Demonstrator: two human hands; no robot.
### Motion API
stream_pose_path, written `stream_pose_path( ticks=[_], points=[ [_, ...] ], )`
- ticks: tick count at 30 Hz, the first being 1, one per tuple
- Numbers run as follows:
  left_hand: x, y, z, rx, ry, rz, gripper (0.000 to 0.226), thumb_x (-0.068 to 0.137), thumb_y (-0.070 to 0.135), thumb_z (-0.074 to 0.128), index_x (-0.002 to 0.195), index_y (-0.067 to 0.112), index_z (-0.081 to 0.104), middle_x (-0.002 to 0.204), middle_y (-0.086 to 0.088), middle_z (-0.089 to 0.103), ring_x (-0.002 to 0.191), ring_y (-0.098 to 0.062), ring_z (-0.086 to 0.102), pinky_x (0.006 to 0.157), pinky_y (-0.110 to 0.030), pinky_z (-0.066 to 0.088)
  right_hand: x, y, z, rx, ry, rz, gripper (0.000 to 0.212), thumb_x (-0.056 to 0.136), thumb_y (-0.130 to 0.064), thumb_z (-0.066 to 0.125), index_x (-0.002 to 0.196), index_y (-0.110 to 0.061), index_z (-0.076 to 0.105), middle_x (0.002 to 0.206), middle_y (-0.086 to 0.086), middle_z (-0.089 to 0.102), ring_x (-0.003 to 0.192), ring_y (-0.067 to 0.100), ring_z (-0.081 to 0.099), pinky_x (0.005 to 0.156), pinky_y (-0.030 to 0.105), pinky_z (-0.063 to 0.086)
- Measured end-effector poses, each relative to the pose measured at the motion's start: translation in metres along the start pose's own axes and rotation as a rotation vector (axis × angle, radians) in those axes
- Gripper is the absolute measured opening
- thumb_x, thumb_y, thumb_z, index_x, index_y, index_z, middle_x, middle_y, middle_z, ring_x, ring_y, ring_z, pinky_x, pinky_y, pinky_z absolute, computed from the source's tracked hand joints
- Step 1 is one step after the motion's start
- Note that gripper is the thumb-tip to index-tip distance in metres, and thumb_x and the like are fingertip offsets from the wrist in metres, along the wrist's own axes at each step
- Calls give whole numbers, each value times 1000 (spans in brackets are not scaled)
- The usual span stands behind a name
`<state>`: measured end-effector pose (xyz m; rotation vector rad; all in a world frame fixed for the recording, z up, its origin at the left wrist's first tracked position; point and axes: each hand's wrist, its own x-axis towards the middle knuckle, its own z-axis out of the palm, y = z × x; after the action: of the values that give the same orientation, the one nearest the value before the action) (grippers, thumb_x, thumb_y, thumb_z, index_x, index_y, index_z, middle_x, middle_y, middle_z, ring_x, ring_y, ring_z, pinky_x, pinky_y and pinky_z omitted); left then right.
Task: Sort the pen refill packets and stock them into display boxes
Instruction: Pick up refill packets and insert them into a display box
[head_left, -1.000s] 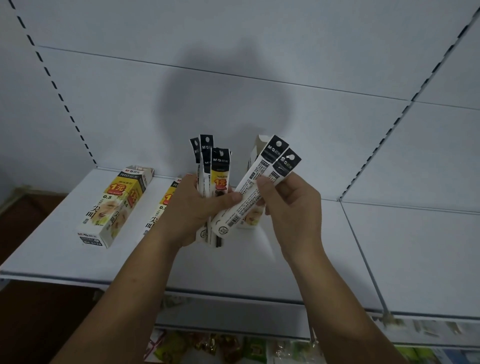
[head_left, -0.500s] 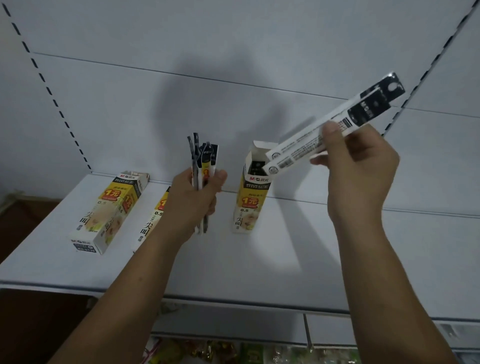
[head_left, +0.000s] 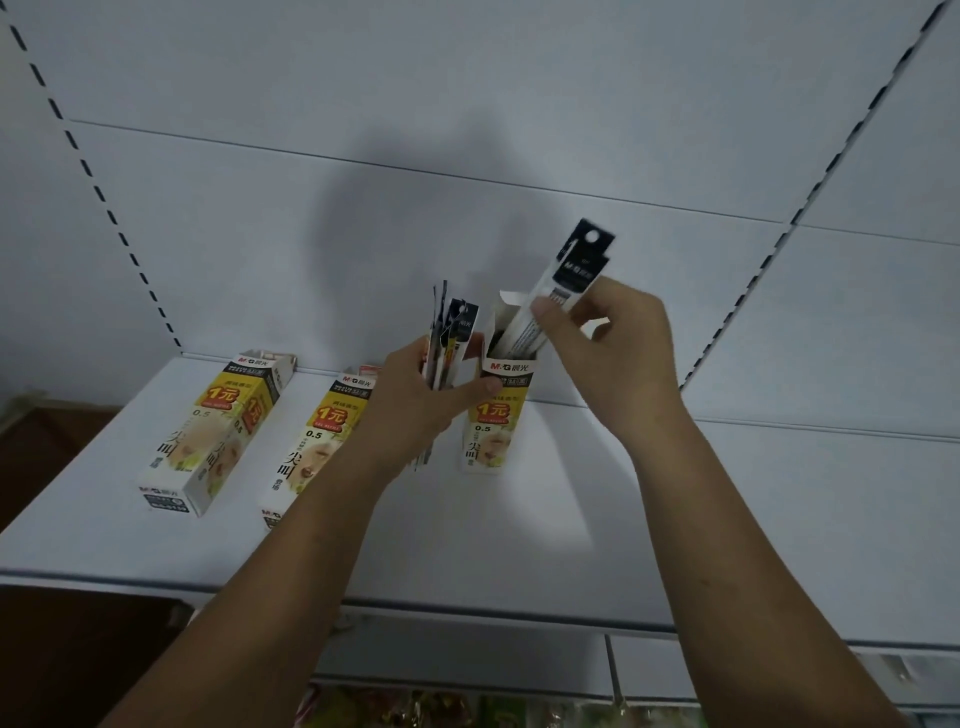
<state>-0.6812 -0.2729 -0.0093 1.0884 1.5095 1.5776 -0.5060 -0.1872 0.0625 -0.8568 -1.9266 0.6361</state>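
Note:
An upright yellow and white display box (head_left: 492, 415) stands on the white shelf (head_left: 727, 519), its top flap open. My right hand (head_left: 613, 358) pinches long white refill packets with black tops (head_left: 574, 275), and their lower ends are inside the box's open top. My left hand (head_left: 421, 400) grips a bundle of several refill packets (head_left: 449, 338) just left of that box, thumb touching the box front. Two more display boxes lie flat on the shelf: one at the far left (head_left: 218, 431), another (head_left: 317, 441) partly hidden behind my left forearm.
White back panels with slotted uprights (head_left: 114, 218) rise behind the shelf. A second shelf section continues to the right (head_left: 831, 493). Below the shelf's front edge, colourful packaged goods (head_left: 415, 709) show on a lower level. A dark brown area lies at the lower left.
My right hand has swung the packets from a raised, sideways tilt down into the upright box's open top. My left hand with its bundle has shifted right, up against the box.

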Motion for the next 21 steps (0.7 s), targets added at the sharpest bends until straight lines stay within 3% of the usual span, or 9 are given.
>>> stream_pose_path(
  ticks=[4, 8, 10, 12, 15, 18, 21],
  points=[
    [0, -2, 1, 29, -4, 22, 40, 85, 25, 87, 122, 32, 73, 80, 4, 76, 51, -3, 53, 49, -23, 46, -4, 5, 3, -157, -191, -18, 8, 96, -41, 71, 95, -33, 73, 92, -15, 70, 86, 7, 54, 69, 8, 34],
    [0, -6, -1, 53, 34, 4, 36, 89, 36, 81, 123, 36, 70, 92, 7, 77, 61, -2, 62, 56, -24, 50, -7, 6, 3, -86, -69, -16, 30, 95, -40, 73, 122, -28, 70, 113, -15, 68, 92, 6, 60, 76, 10, 41],
    [-1, -9, -5, -41, 33, -39, 24, 98, 34, 72, 120, 25, 67, 79, 4, 68, 54, -7, 52, 55, -30, 43, -9, 7, 4, -69, -27, -11, 24, 96, -37, 72, 119, -28, 70, 110, -15, 68, 90, 6, 61, 74, 8, 42],
    [-6, -11, -10, -248, -17, -93, 19, 101, 25, 67, 110, 11, 58, 81, -10, 53, 49, -13, 38, 53, -30, 31, -12, 9, 5, -76, -35, 4, 16, 97, -35, 71, 112, -30, 71, 107, -15, 68, 88, 5, 61, 73, 6, 42],
    [-14, -13, -19, -473, -153, -158, 19, 90, 22, 56, 104, 10, 52, 82, -7, 55, 47, -14, 35, 49, -25, 29, -21, 8, 8, -45, -16, 12, 5, 97, -27, 71, 98, -32, 72, 98, -14, 69, 83, 7, 61, 68, 7, 42],
    [-23, -11, -24, -475, -215, -195, 27, 91, 29, 54, 104, 5, 57, 64, -6, 44, 48, -16, 36, 47, -25, 32, -39, 1, 14, 121, -35, 41, 15, 98, -20, 70, 92, -33, 70, 84, -10, 72, 71, 10, 63, 61, 14, 49],
    [-34, -6, -27, -333, -182, -159, 29, 103, 31, 54, 101, 5, 65, 65, -16, 50, 52, -24, 47, 51, -29, 40, -59, -2, 27, 251, -131, 145, 5, 99, -24, 69, 99, -27, 74, 82, -7, 73, 61, 8, 64, 55, 19, 51]
  ],
)
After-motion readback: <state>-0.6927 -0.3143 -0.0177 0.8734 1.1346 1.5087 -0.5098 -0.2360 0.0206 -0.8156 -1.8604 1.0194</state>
